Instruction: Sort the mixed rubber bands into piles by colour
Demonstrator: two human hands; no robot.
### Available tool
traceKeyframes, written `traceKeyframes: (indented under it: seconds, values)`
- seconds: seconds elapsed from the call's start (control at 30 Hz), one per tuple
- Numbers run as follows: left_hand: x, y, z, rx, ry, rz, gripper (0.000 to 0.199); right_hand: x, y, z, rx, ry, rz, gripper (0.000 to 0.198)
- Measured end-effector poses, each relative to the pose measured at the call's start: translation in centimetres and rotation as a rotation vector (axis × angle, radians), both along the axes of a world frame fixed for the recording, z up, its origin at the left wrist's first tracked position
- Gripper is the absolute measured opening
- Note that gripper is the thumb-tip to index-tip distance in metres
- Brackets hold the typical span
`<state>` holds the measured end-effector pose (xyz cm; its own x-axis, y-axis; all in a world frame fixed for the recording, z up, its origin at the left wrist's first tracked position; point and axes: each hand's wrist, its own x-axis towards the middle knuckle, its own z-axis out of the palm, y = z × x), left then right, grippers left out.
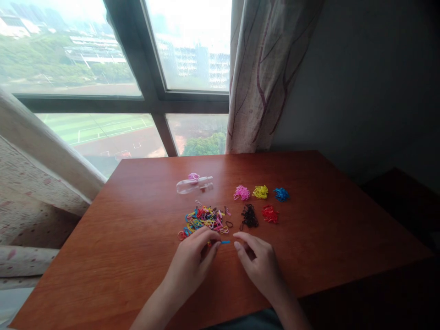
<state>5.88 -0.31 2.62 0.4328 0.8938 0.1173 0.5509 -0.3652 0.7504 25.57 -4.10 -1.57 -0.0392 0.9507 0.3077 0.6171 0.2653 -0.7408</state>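
Between thumb and forefinger, my left hand (195,252) pinches a small blue rubber band (225,242), whose free end points right. Just right of that end, my right hand (256,254) is held with thumb and forefinger apart and nothing between them. A mixed pile of coloured rubber bands (204,219) lies beyond my left hand, partly hidden by it. Sorted by colour, separate heaps sit farther right: pink bands (242,193), yellow bands (260,192), blue bands (282,194), black bands (249,216) and red bands (270,214).
A clear plastic bottle (187,185) lies on its side behind the mixed pile, with a pink item (194,176) at it. The brown wooden table (330,229) reaches to the window (158,103). Curtains (261,73) hang at both sides.
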Motion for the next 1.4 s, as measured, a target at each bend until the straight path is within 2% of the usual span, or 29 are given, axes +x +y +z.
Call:
traceKeyframes:
  seconds: [0.23,0.4,0.5,0.67,0.77,0.87,1.07,1.2,1.3,1.4]
  values:
    - [0.9,-1.4,-1.3,-0.047,-0.031,-0.001,0.015,-0.2,-0.5,0.2,0.037,0.001,0.115,0.016]
    - [0.2,-1.5,-1.2,0.006,-0.021,0.07,0.015,0.7,0.0,0.3,0.055,0.043,0.034,0.018]
    - [-0.7,-1.5,-0.9,0.038,-0.025,0.101,0.015,3.7,1.5,0.3,0.083,0.012,-0.134,0.02]
    - [-2.9,-2.1,-1.1,0.073,-0.035,0.156,0.013,11.6,6.4,-0.1,0.147,-0.204,-0.458,0.03]
    - [-4.1,-2.5,-1.6,0.095,-0.05,0.198,0.011,15.2,9.1,-0.2,0.172,-0.373,-0.533,0.035]
    - [-4.9,-2.7,-2.0,0.118,-0.047,0.212,0.011,16.9,10.4,-0.5,0.14,-0.466,-0.572,0.035]
    - [-5.2,-2.8,-2.2,0.103,-0.005,0.211,0.013,17.0,10.3,-1.1,0.098,-0.48,-0.572,0.036]
    - [-4.9,-2.7,-2.0,0.102,0.006,0.224,0.014,16.4,9.7,-0.6,0.106,-0.44,-0.576,0.037]
    - [-4.7,-2.7,-1.9,0.106,0.005,0.225,0.015,14.8,8.5,0.1,0.152,-0.342,-0.592,0.039]
    - [-4.3,-2.6,-1.7,0.12,0.027,0.216,0.015,11.8,6.5,0.6,0.187,-0.213,-0.531,0.038]
